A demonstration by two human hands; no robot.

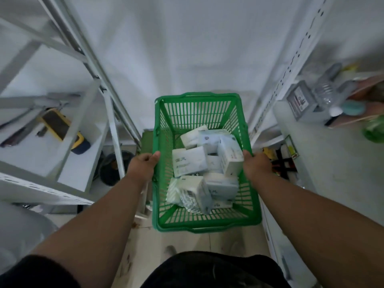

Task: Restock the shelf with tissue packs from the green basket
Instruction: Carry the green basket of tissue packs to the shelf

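Observation:
A green plastic basket [199, 100] hangs in front of me, held between both hands above the floor. Several white tissue packs [190, 164] lie jumbled inside it. My left hand [143, 164] grips the basket's left rim, thumb over the edge. On the opposite rim, my right hand [256, 164] holds on the same way. A white shelf [332, 163] runs along the right side, its near surface bare.
A white metal rack [68, 142] on the left holds a yellow-cased device [62, 129] and tools. On the right shelf's far end stand bottles and a grey box [301, 100]. A white wall is ahead. Pale floor tiles show below the basket.

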